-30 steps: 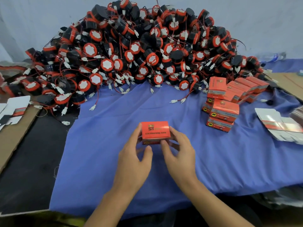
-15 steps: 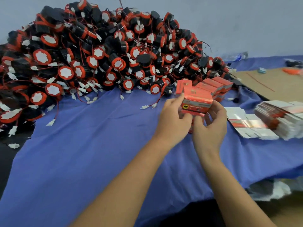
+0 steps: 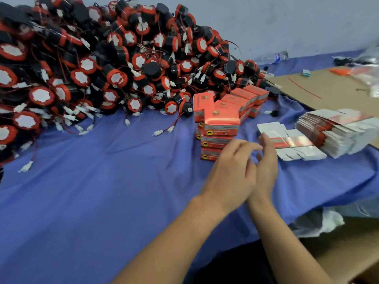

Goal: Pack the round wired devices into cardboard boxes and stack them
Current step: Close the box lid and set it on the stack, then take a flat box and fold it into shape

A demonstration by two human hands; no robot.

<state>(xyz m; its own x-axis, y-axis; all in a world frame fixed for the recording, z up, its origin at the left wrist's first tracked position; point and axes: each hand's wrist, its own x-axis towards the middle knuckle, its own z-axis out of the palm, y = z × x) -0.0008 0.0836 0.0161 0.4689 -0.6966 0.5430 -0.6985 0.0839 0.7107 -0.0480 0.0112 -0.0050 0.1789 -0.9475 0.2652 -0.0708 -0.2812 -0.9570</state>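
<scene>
- Since the frame half a second ago, both hands have let go of the box and drawn back toward the near side. The box now sits on top of the stack.
- Left hand: empty, fingers loosely curled, hovering just near and right of the stack. It touches no box.
- Right hand: empty, seen edge-on, fingers nearly straight, just right of the left hand. Its fingertips overlap the near edge of the blanks in view; whether they touch cannot be told.
- Stack: three tiers show at the front, with orange tops and printed fronts. It stands on the cloth at mid-right of the desk.
- One upright box stands against the far left of the stack.
- A row of boxes runs from the stack toward the far right.
- Devices: a large heap of round black-and-orange units with white faces, filling the far left of the desk. Red wires with white plugs trail onto the cloth. The heap's right edge reaches the far side of the boxes.
- Blanks: a few unfolded ones lie flat just right of the stack.
- A thick bundle of blanks lies further right.
- A cardboard sheet lies at the far right.
- A bottle lies on its side by the far wall.
</scene>
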